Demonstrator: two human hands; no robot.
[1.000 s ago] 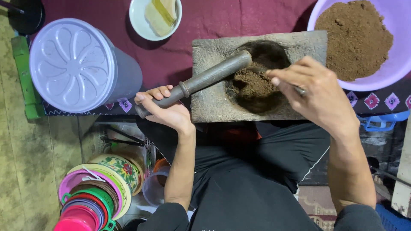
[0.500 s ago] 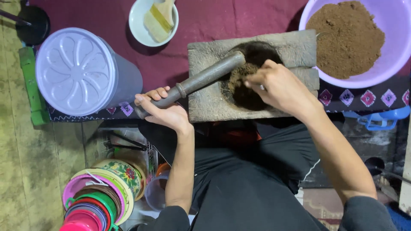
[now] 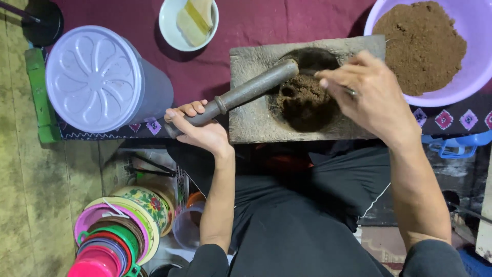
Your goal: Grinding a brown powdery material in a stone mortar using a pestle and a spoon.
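Right hand (image 3: 371,95), fingers pinching a spoon (image 3: 351,92), shifted rightward; left hand (image 3: 197,125) still grips pestle (image 3: 241,95).

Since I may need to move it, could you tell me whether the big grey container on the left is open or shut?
Shut: the grey container has its flower-patterned lid seated flat across the whole top, so nothing inside shows.

Soft, even light is falling from above, so shadows are staying faint, just a dark pocket sitting inside the hollow of the grey stone grinding slab (image 3: 256,123). The pale lilac plastic lid (image 3: 92,77) is catching mild glare. Focus is holding sharp; the lower corners are going dim.
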